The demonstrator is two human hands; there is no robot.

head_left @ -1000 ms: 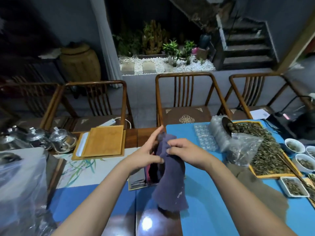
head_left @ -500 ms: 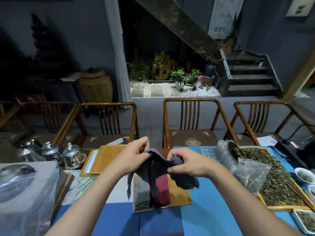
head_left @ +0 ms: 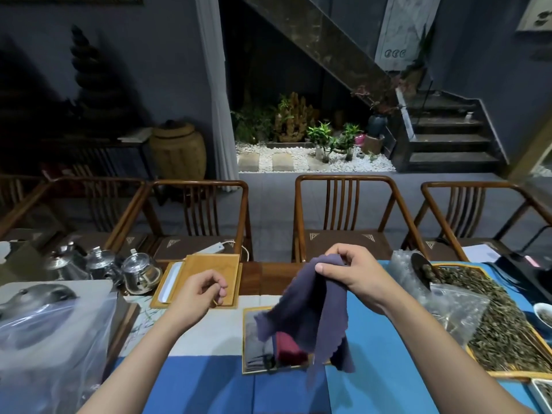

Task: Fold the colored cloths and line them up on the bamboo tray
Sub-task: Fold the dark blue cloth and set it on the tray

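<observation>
**Single head cam, wide-angle, forward and down**

One view only, so no overlap to report. Worn at head height, it faces across the table (head_left: 373,392) toward the chairs (head_left: 343,216) and staircase (head_left: 448,135). Forearms enter from the bottom edge, close to the lens. Strong barrel distortion at the edges.

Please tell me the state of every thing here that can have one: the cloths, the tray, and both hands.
purple cloth: unfolded, hanging from the right hand, above the tray
red cloth: folded, lying on the tray
grey cloth: folded, lying on the tray
bamboo tray: flat on the table
right hand: pinches the purple cloth
left hand: loosely curled, holds nothing
</observation>
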